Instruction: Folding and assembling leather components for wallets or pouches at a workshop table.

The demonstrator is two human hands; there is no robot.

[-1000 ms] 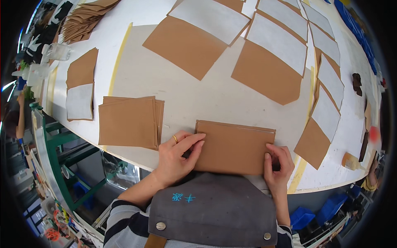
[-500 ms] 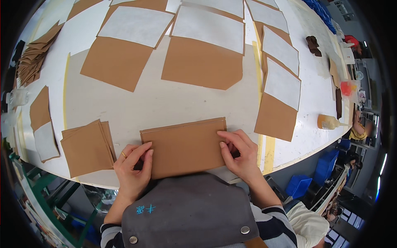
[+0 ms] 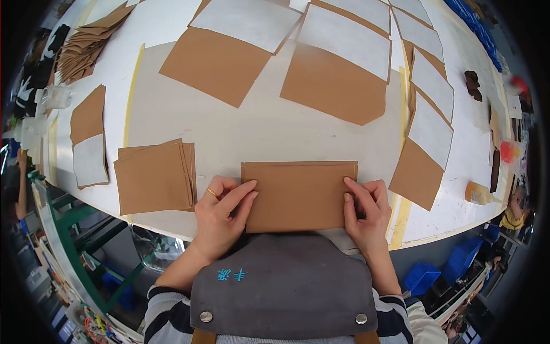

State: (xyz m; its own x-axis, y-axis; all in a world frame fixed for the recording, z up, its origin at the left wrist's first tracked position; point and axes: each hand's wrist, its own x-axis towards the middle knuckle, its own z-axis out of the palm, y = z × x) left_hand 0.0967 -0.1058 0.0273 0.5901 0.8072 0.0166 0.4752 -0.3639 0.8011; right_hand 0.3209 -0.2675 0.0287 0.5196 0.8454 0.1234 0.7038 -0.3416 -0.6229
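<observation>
A brown rectangular leather-like panel (image 3: 301,198) lies near the table's front edge, close to my apron. A thin line runs along its far edge, and that edge looks doubled. My left hand (image 3: 222,211), with a ring on one finger, pinches the panel's left side between thumb and forefinger. On the right side my right hand (image 3: 368,213) grips it the same way, thumb and forefinger near the edge. Just left of my left hand sits a stack of similar brown panels (image 3: 152,178), its sheets slightly fanned. The panel's near edge lies close against the grey apron (image 3: 281,286).
Brown pieces with white facing overlap in rows across the far side, such as a large piece (image 3: 338,80) and a right-hand row (image 3: 421,166). At left are a small two-tone stack (image 3: 90,155) and fanned brown pieces (image 3: 94,46). A glue bottle (image 3: 478,193) lies at right.
The whole view has swung left, so everything sits further right in the picture and the panel looks more level. Both hands keep the same hold on its sides.
</observation>
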